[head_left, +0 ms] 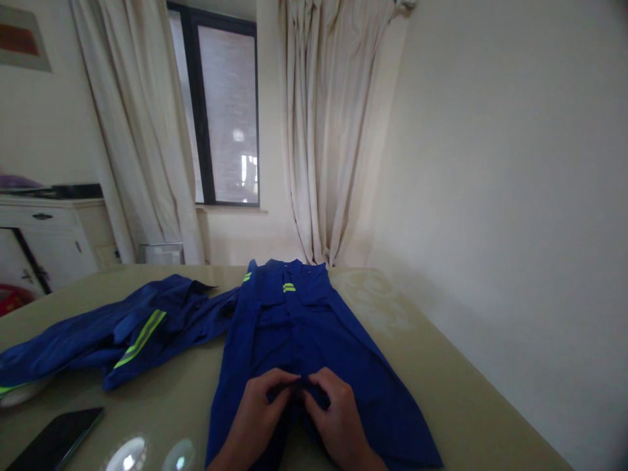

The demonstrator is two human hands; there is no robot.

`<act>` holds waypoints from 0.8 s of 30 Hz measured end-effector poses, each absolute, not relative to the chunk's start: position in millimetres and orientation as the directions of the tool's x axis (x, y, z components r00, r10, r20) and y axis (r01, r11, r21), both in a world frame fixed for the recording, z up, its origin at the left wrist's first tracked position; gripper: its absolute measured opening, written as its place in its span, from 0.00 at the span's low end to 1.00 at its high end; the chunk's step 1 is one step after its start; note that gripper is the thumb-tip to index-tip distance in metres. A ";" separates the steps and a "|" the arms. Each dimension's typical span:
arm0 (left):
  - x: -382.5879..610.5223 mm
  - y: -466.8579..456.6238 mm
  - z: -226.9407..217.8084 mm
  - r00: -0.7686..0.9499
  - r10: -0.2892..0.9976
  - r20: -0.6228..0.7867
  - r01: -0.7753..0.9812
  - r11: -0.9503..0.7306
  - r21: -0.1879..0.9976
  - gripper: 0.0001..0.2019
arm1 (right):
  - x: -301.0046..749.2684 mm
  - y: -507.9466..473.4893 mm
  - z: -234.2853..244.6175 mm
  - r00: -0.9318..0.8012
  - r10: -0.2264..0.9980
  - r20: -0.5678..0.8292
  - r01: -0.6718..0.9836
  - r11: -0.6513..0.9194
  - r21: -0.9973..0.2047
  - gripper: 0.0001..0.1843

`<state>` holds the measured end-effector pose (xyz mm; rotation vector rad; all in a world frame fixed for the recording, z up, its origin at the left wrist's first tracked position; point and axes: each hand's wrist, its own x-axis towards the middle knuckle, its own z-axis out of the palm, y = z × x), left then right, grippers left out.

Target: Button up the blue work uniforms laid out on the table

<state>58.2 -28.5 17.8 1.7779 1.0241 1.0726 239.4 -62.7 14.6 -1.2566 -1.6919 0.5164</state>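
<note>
Table (441,366): blue jacket (304,320), blue garment (122,327), phone (53,438)

Fingertips buried in jacket (304,327) folds (grip unclear); phone (53,437) and both wrists cut by bottom edge.

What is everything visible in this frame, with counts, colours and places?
blue jacket: one, blue with yellow-green stripes, laid flat on the table before the person.
second blue garment: one, blue with a yellow-green stripe, crumpled on the table at left.
phone: one, dark, near left corner of the table.
table: one, beige, fills the foreground.
curtains: two, cream, either side of the window.
window: one, dark frame, far wall.
cabinet: one, white, far left.
left hand: one, pinching the jacket's front opening.
right hand: one, pinching the fabric right beside the left.
</note>
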 end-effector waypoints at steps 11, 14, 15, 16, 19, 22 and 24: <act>54.6 -24.6 25.1 0.336 0.916 0.219 0.156 -0.284 0.946 0.10 | 238.2 -61.5 6.3 -0.111 0.829 0.548 0.633 0.484 -0.604 0.18; 56.2 -25.4 23.5 0.359 0.913 0.196 0.139 -0.260 0.956 0.10 | 240.9 -61.5 6.9 -0.119 0.841 0.527 0.648 0.468 -0.600 0.17; 56.8 -25.8 22.6 0.367 0.911 0.186 0.138 -0.251 0.958 0.10 | 242.0 -61.6 6.8 -0.129 0.848 0.514 0.653 0.463 -0.599 0.18; 57.1 -26.3 21.9 0.371 0.912 0.176 0.141 -0.243 0.960 0.10 | 243.0 -61.6 6.8 -0.142 0.853 0.502 0.657 0.461 -0.597 0.18; 56.9 -27.7 21.7 0.373 0.911 0.179 0.154 -0.251 0.956 0.08 | 245.0 -61.4 8.0 -0.177 0.860 0.478 0.649 0.468 -0.600 0.20; 55.1 -28.6 23.5 0.386 0.896 0.219 0.197 -0.312 0.930 0.07 | 244.4 -61.7 13.7 -0.181 0.877 0.445 0.580 0.460 -0.672 0.18; 54.0 -29.0 24.9 0.389 0.880 0.271 0.238 -0.380 0.894 0.07 | 242.8 -62.1 18.4 -0.168 0.896 0.411 0.516 0.435 -0.737 0.15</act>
